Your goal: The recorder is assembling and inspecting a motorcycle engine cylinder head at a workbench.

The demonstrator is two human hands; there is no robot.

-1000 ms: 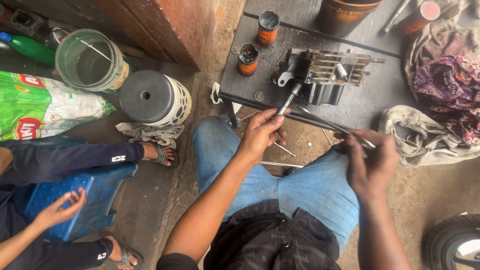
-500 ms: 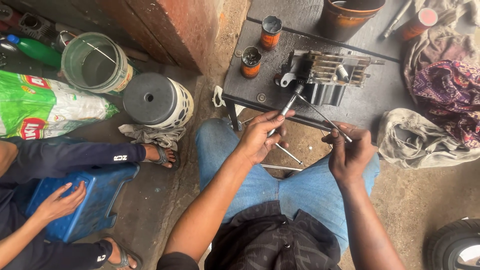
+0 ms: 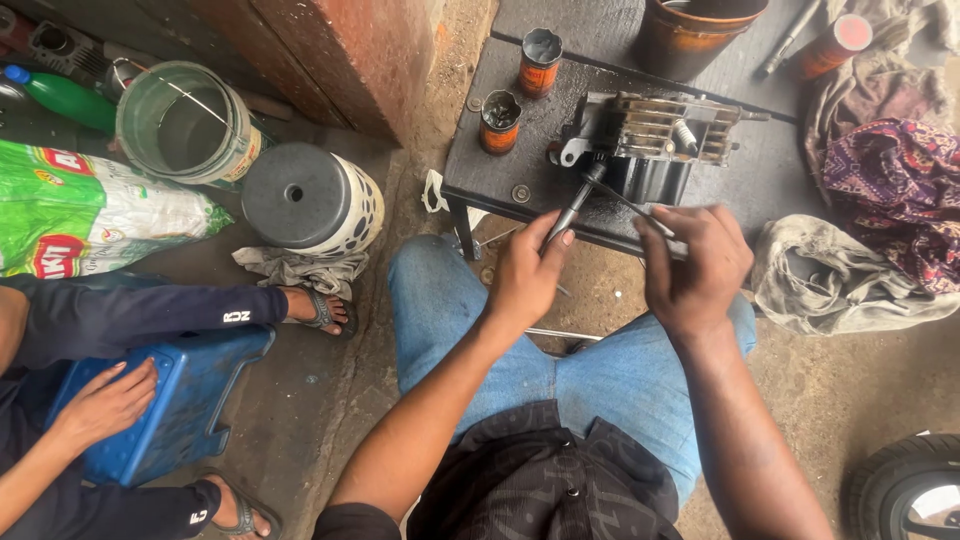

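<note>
Bare forearms — black shirt, blue jeans.

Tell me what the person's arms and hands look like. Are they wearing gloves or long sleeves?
No gloves and no long sleeves. The left hand and right hand are bare, with no rings, watch or bracelets in view. Both forearms are uncovered up to the elbows. A bit of dark sleeve shows at the left upper arm, matching the dark patterned shirt. The person also wears blue jeans.

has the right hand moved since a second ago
Yes. The right hand has moved up toward the finned engine part on the dark table; it was over the knee, and now its fingers reach the table edge.
</note>
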